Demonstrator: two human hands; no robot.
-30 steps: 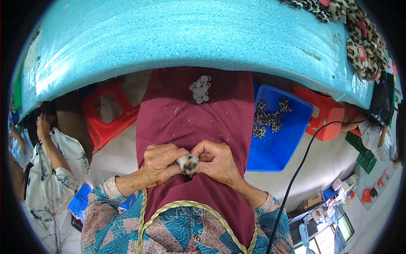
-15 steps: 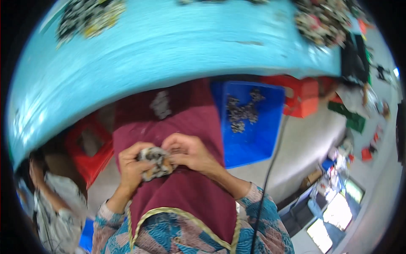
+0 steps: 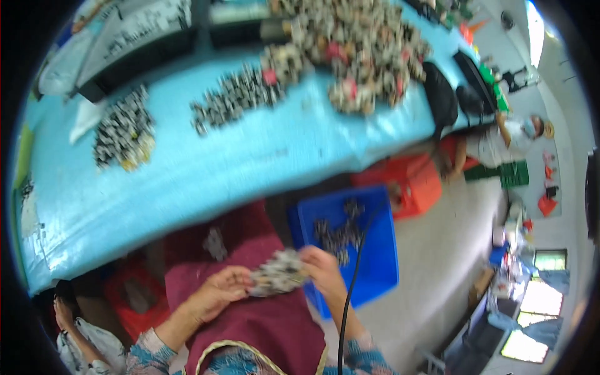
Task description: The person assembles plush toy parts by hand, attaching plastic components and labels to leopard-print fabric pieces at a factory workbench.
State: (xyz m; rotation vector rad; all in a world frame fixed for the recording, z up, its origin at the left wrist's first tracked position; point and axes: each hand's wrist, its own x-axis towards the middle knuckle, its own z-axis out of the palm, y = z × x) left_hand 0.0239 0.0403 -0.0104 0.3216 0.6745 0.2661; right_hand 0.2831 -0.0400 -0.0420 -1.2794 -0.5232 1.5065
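A ruffled fabric piece (image 3: pixel 279 273) in grey, white, black and tan is held up over my lap, stretched between both hands; it looks like a bunched hair band, but blur hides the details. My left hand (image 3: pixel 224 289) pinches its left end with the fingertips. At its other end, my right hand (image 3: pixel 322 267) has its fingers closed on the fabric. Beneath lies the dark red apron (image 3: pixel 250 319) that I wear. Just beyond my right hand stands a blue bin (image 3: pixel 379 262) holding several similar dark patterned pieces (image 3: pixel 340 236).
On the light blue covered table (image 3: pixel 244 169) lie a large heap of patterned pieces (image 3: pixel 369 56) and smaller dark piles (image 3: pixel 125 128). Red stools (image 3: pixel 412 187) stand by the table. A dark cable (image 3: pixel 353 294) hangs at my right. Other people sit at left (image 3: pixel 87 344) and far right (image 3: pixel 500 147).
My hands have moved apart, drawing the bunched fabric out between them, and shifted right and lower in view. The view has tilted up, bringing more of the table into sight.
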